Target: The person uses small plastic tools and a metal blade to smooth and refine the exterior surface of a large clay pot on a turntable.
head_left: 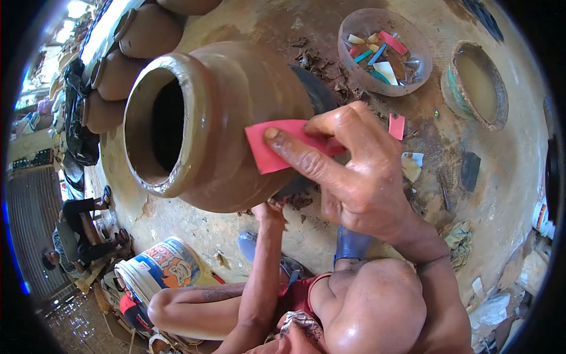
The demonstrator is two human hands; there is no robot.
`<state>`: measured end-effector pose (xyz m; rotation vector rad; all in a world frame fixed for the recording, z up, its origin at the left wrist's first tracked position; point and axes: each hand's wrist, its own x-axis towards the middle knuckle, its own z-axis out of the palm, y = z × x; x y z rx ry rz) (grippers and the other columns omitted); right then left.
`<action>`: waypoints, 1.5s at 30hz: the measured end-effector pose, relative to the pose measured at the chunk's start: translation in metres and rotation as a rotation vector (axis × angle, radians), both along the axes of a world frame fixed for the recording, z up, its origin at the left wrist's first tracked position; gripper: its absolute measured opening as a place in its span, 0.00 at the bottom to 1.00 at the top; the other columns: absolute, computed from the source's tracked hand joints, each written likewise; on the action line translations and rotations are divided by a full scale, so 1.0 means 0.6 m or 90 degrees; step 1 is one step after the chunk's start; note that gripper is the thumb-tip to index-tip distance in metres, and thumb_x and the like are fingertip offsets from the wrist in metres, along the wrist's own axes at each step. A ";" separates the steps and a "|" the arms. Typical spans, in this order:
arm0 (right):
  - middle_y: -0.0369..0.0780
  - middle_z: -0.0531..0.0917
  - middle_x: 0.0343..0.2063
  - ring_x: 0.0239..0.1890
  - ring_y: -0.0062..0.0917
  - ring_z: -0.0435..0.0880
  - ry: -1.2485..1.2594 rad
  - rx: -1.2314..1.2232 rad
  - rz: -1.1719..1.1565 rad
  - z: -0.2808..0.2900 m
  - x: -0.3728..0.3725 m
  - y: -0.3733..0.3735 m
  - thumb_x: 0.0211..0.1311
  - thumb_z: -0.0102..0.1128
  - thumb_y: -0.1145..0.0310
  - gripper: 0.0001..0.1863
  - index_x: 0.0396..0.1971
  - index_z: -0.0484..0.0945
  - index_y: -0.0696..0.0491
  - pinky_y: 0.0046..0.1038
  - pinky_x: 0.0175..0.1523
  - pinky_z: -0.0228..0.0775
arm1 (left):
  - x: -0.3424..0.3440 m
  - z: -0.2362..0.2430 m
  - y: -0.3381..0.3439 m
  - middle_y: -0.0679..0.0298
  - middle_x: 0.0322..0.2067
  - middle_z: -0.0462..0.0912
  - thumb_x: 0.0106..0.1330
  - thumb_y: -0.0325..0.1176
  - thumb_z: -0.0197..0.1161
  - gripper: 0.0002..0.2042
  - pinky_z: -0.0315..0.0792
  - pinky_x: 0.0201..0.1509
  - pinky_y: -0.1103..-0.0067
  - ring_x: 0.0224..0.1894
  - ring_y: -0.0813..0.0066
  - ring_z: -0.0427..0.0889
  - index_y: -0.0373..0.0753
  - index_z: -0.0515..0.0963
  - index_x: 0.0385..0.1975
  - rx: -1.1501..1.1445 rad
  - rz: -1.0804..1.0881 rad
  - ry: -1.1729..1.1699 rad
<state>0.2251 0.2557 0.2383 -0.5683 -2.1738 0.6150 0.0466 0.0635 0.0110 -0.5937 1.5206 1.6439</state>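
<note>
A wet brown clay pot [236,141] with a wide round mouth sits on a dark turntable [318,88], partly hidden behind it. My right hand [359,171] is closed on a flat pink scraper [274,159], thumb on its face and fingers behind. The scraper lies against or just over the pot's side, below the neck; I cannot tell whether it touches. Low by the turntable's near edge is my left hand [270,211]. Its fingers are mostly hidden under the pot, so what they touch does not show.
A clear plastic basin [348,44] holds scrapers and coloured scraps; beside it stands a tub of murky water [451,88]. Clay crumbs lie round the turntable. Several finished pots [150,32] line the far left. A white bucket [132,274] stands near my leg. A person [73,236] sits at left.
</note>
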 end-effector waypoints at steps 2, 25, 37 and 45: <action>0.39 0.78 0.35 0.33 0.31 0.76 0.025 0.001 -0.002 -0.002 0.001 -0.003 0.39 0.68 0.70 0.31 0.52 0.88 0.45 0.30 0.34 0.73 | -0.035 -0.022 0.011 0.62 0.56 0.79 0.72 0.54 0.56 0.23 0.78 0.51 0.64 0.56 0.64 0.80 0.47 0.73 0.59 0.018 0.003 0.019; 0.40 0.78 0.34 0.43 0.34 0.80 -0.299 0.057 -0.263 -0.407 0.105 0.060 0.54 0.61 0.76 0.13 0.41 0.82 0.57 0.33 0.45 0.78 | -0.013 0.035 0.029 0.68 0.61 0.75 0.70 0.46 0.62 0.23 0.67 0.62 0.61 0.58 0.72 0.75 0.50 0.69 0.63 -0.057 0.041 0.085; 0.44 0.80 0.30 0.36 0.40 0.82 -0.123 -0.101 -0.313 -0.399 0.125 0.080 0.56 0.64 0.77 0.11 0.40 0.85 0.57 0.39 0.44 0.77 | -0.011 0.018 0.022 0.66 0.63 0.73 0.69 0.47 0.64 0.26 0.69 0.62 0.60 0.63 0.68 0.73 0.50 0.68 0.65 -0.004 0.055 0.094; 0.44 0.82 0.30 0.31 0.39 0.84 -0.012 -0.176 -0.433 -0.355 0.145 0.076 0.59 0.66 0.76 0.07 0.38 0.86 0.57 0.36 0.37 0.77 | -0.009 0.009 0.022 0.65 0.64 0.73 0.68 0.52 0.63 0.28 0.67 0.61 0.54 0.63 0.65 0.72 0.51 0.68 0.66 -0.020 0.024 0.110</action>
